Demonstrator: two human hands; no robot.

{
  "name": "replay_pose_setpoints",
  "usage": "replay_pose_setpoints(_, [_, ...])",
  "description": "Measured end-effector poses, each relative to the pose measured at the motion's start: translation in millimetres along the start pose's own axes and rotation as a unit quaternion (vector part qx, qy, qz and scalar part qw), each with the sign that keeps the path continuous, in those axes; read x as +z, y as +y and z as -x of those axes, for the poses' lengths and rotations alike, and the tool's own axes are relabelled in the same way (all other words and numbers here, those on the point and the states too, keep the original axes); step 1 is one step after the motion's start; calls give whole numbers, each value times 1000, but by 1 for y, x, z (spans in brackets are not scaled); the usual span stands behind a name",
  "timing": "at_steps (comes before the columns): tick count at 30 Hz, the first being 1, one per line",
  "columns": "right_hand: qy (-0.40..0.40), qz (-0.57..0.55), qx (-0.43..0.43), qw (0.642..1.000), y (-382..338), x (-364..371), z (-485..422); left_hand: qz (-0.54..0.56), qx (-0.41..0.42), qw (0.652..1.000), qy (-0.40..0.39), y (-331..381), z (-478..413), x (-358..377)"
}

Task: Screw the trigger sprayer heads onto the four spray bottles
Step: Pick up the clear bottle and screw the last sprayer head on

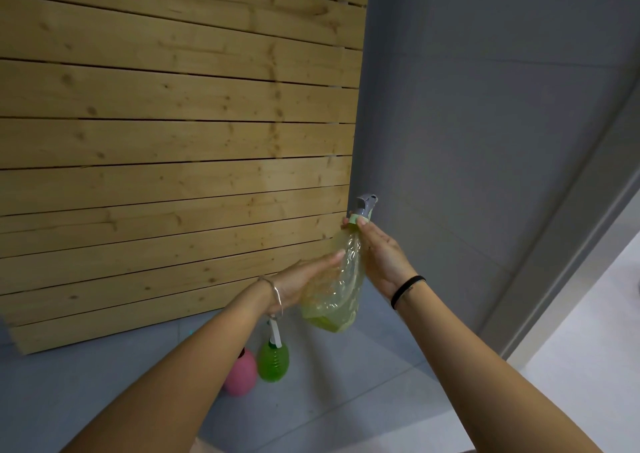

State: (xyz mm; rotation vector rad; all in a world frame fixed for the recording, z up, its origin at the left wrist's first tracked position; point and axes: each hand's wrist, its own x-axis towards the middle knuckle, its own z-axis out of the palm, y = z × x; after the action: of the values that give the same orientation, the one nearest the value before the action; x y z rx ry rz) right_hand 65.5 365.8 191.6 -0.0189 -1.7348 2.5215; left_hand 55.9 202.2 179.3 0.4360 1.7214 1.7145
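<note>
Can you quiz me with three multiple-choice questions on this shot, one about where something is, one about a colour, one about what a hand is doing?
1. Where are the green bottle and pink bottle?
A. on a shelf
B. on the floor by the wooden slat panel
C. in the left hand

2. What colour is the bottle held up in both hands?
A. pale yellow, see-through
B. blue
C. black

3. What is the right hand doing?
A. hanging free
B. pinching the collar under the grey sprayer head
C. pressing the wall

Answers: 1 B, both stand low beside the panel; 2 A, the left hand shows through it; 3 B, fingertips circle the neck.
</note>
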Motion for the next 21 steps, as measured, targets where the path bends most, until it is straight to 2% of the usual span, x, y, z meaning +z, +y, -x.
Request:
replay_pose_setpoints(1, [-13,8,3,1000,0,0,1,-2,8,1000,-4,-1,0,0])
replay_pose_setpoints(5, [-12,28,-4,1000,-1,0,2,-85,42,993,75,-3,-3,2])
replay_pose_setpoints(9, [-47,33,-2,998,-3,-1,3,-2,5,1000,-13,0,1,3])
replay_pose_setpoints(13, [-39,43,0,998,-4,0,4,-23,49,998,44,1,1,2])
replay_pose_setpoints(18, [-42,62,2,997,-5,2,5,-13,24,1000,12,-2,1,3])
replay_pose_setpoints(21, [-26,86,-6,996,-4,6,5,-61,48,995,56,-5,-1,7])
